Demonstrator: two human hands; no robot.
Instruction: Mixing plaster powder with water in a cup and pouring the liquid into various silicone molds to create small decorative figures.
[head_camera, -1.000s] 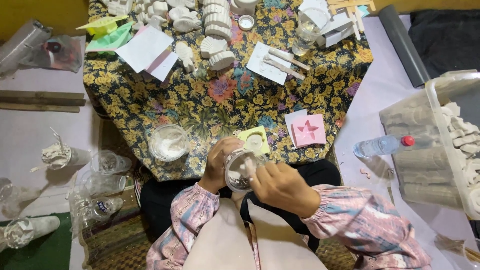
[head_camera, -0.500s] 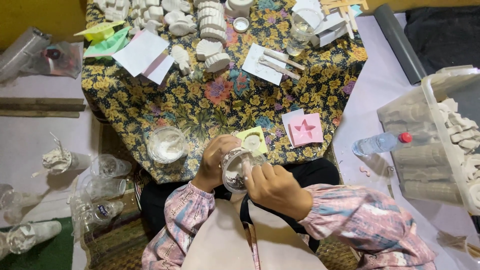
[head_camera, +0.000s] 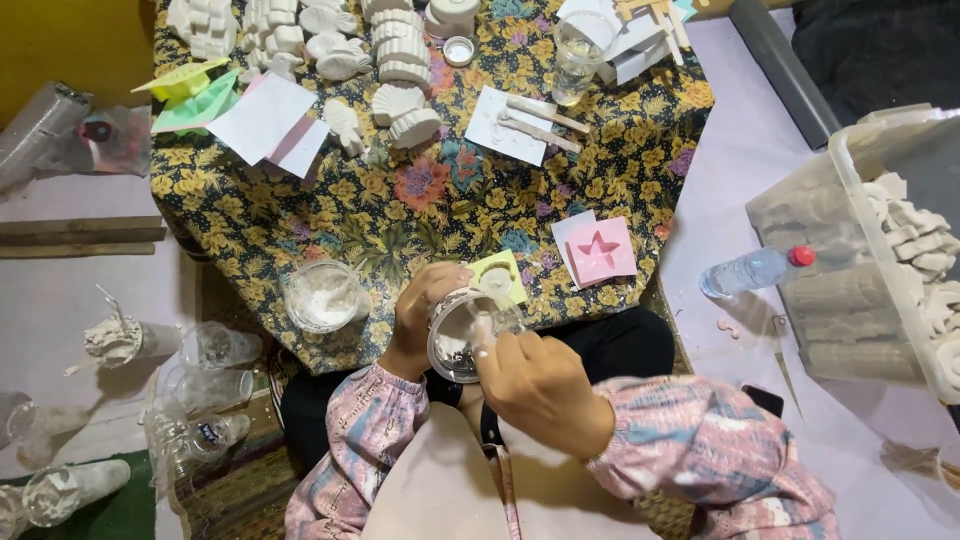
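Sitting at the near edge of a floral worktop (head_camera: 400, 200), the person worked with both hands over the lap. Far left, on the floor, stood a cluster of used plastic cups (head_camera: 200, 380), some caked white. On the worktop's near left sat a bowl (head_camera: 322, 296) of white powder, just beside the left hand (head_camera: 425, 310). That hand wrapped the side of a clear cup (head_camera: 462, 333), tilted so its mouth faced up toward the camera; the grip was closed round the cup's wall. The right hand (head_camera: 540, 385) came in from the near side, fingers bunched at the cup's rim; whether it pinched a small tool or only touched the rim could not be told. A green mould (head_camera: 500, 278) lay touching the cup's far edge, and a pink star mould (head_camera: 600, 252) lay near, to the right. In judgement, doing this well meant keeping the cup steady and tilted over the lap, not the moulds, and working the rim gently so the thin wall did not buckle. A water bottle (head_camera: 750, 270) lay well apart on the right.
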